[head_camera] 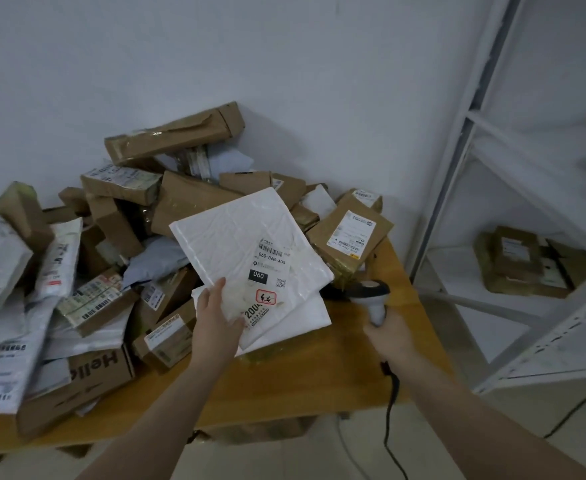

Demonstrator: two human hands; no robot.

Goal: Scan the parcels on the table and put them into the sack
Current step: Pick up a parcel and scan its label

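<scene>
My left hand (217, 317) pinches the near corner of a white padded mailer (239, 237), lifted above the table with its barcode label facing up. A second white mailer (314, 311) lies just beneath it. My right hand (386, 332) grips a grey handheld barcode scanner (371, 296), its head pointing left toward the mailer's edge, its black cable hanging down. A big heap of brown boxes and white and grey bags (118, 237) covers the wooden table (319, 372). No sack shows in the head view.
A brown box with a white label (352, 237) sits at the table's far right corner. White metal shelving (513, 237) stands to the right, holding several brown parcels (527, 265). A white wall runs behind the table.
</scene>
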